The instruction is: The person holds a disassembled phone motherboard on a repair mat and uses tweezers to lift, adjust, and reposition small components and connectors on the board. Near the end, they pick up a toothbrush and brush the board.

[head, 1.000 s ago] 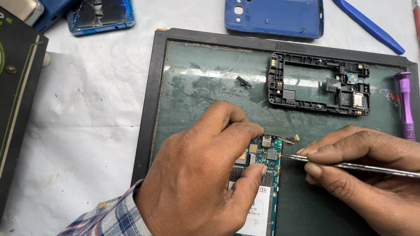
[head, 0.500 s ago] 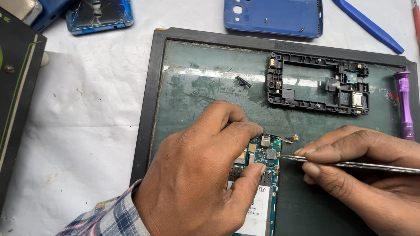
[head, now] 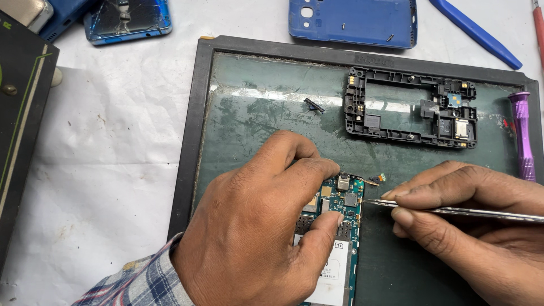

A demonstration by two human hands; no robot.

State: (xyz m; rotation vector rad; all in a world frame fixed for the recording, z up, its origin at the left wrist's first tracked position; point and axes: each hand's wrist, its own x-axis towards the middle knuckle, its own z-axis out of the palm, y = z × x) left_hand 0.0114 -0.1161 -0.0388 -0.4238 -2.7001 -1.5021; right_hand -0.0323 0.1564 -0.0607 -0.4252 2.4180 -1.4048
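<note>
The circuit board is teal-green with a white label, lying on a dark green work mat framed in grey-black. Beyond the mat lies a blue phone back cover; on the mat sit a black phone frame and a purple screwdriver, and a blue-and-white plaid sleeve shows at its near edge.

A white rectangular label on the opened phone; a cracked blue-edged phone screen top left.
</note>
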